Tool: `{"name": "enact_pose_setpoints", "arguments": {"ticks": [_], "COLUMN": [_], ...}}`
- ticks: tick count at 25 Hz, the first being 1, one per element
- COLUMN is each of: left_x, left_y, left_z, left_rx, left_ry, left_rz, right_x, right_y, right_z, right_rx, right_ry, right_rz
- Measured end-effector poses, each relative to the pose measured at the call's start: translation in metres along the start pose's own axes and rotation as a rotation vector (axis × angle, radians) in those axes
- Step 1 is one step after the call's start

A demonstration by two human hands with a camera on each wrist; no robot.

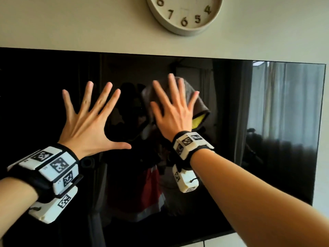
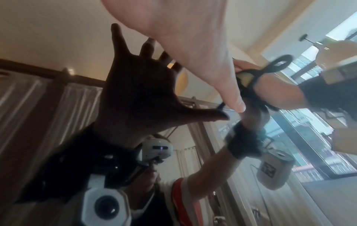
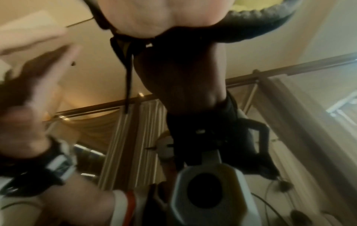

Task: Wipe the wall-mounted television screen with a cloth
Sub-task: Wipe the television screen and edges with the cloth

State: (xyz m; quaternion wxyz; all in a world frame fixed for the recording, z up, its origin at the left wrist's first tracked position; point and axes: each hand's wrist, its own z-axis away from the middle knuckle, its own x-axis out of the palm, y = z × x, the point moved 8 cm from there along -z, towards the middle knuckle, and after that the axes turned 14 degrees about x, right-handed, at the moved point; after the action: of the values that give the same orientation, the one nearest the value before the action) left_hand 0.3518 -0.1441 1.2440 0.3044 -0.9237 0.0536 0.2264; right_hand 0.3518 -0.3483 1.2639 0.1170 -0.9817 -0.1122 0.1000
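A large black television screen [image 1: 267, 157] hangs on the pale wall and mirrors the room. My right hand [image 1: 175, 107] lies flat with straight, spread fingers on a grey cloth [image 1: 199, 104] with a yellow underside, pressing it against the upper middle of the screen. My left hand [image 1: 90, 116] is held flat to the left of it, fingers spread wide, holding nothing; whether it touches the glass I cannot tell. In the left wrist view my left hand's palm [image 2: 183, 45] faces its dark mirror image. The right wrist view shows the cloth's edge [image 3: 260, 19] under my palm.
A round cream wall clock [image 1: 185, 13] hangs above the television. Bare wall runs right of the screen's right edge [image 1: 320, 139]. A thin cable [image 1: 204, 244] drops from the television's lower edge. The glass reflects curtains and a bright window.
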Motion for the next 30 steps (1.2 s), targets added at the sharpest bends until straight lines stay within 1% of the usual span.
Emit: {"name": "enact_pose_setpoints", "arguments": {"ticks": [1, 2, 4, 6, 7, 8, 9, 11, 12, 13, 14, 16, 17, 18, 19, 21, 22, 23, 25, 26, 27, 28, 30], "left_x": [-0.001, -0.001, -0.003, -0.002, -0.001, 0.002, 0.005, 0.010, 0.011, 0.012, 0.012, 0.012, 0.011, 0.009, 0.008, 0.007, 0.006, 0.006, 0.007, 0.008, 0.007, 0.007, 0.009], "left_y": [0.015, 0.030, 0.059, 0.084, 0.094, 0.102, 0.107, 0.112, 0.113, 0.113, 0.112, 0.112, 0.115, 0.122, 0.131, 0.151, 0.159, 0.166, 0.178, 0.181, 0.183, 0.184, 0.184], "left_z": [-0.011, -0.023, -0.048, -0.066, -0.072, -0.076, -0.079, -0.082, -0.083, -0.083, -0.082, -0.081, -0.083, -0.087, -0.093, -0.110, -0.118, -0.125, -0.137, -0.140, -0.141, -0.141, -0.141], "left_rx": [0.012, 0.011, -0.011, -0.018, -0.012, -0.009, -0.014, -0.029, -0.031, -0.030, -0.030, -0.033, -0.033, -0.026, -0.014, 0.000, -0.001, -0.002, -0.001, -0.003, -0.008, -0.011, -0.015], "left_ry": [0.013, 0.030, 0.060, 0.067, 0.064, 0.059, 0.055, 0.053, 0.055, 0.053, 0.048, 0.037, 0.031, 0.025, 0.024, 0.033, 0.037, 0.038, 0.032, 0.031, 0.031, 0.033, 0.044], "left_rz": [0.007, 0.034, 0.098, 0.108, 0.105, 0.109, 0.119, 0.132, 0.126, 0.115, 0.106, 0.095, 0.088, 0.084, 0.085, 0.099, 0.108, 0.113, 0.098, 0.090, 0.084, 0.081, 0.076], "right_x": [0.003, 0.002, -0.006, -0.013, -0.015, -0.018, -0.019, -0.015, -0.015, -0.019, -0.024, -0.033, -0.034, -0.032, -0.029, -0.028, -0.032, -0.037, -0.046, -0.048, -0.048, -0.046, -0.038], "right_y": [-0.011, -0.009, 0.027, 0.081, 0.101, 0.111, 0.110, 0.097, 0.098, 0.109, 0.130, 0.180, 0.193, 0.192, 0.181, 0.161, 0.160, 0.168, 0.210, 0.232, 0.244, 0.246, 0.232], "right_z": [0.001, -0.002, -0.015, -0.023, -0.024, -0.024, -0.023, -0.020, -0.022, -0.026, -0.032, -0.038, -0.035, -0.030, -0.025, -0.034, -0.047, -0.059, -0.069, -0.062, -0.050, -0.038, -0.033], "right_rx": [-0.044, -0.041, 0.066, 0.211, 0.270, 0.298, 0.282, 0.160, 0.100, 0.087, 0.142, 0.311, 0.331, 0.291, 0.216, 0.116, 0.118, 0.160, 0.302, 0.340, 0.334, 0.291, 0.164], "right_ry": [-0.011, -0.004, 0.033, 0.043, 0.038, 0.033, 0.025, 0.000, 0.003, 0.018, 0.038, 0.058, 0.035, 0.015, 0.003, 0.022, 0.043, 0.059, 0.088, 0.082, 0.064, 0.040, 0.003], "right_rz": [0.008, 0.000, -0.032, -0.054, -0.057, -0.046, -0.030, -0.002, 0.006, 0.004, -0.003, -0.041, -0.046, -0.025, 0.002, 0.007, -0.016, -0.045, -0.078, -0.077, -0.061, -0.033, 0.020]}}
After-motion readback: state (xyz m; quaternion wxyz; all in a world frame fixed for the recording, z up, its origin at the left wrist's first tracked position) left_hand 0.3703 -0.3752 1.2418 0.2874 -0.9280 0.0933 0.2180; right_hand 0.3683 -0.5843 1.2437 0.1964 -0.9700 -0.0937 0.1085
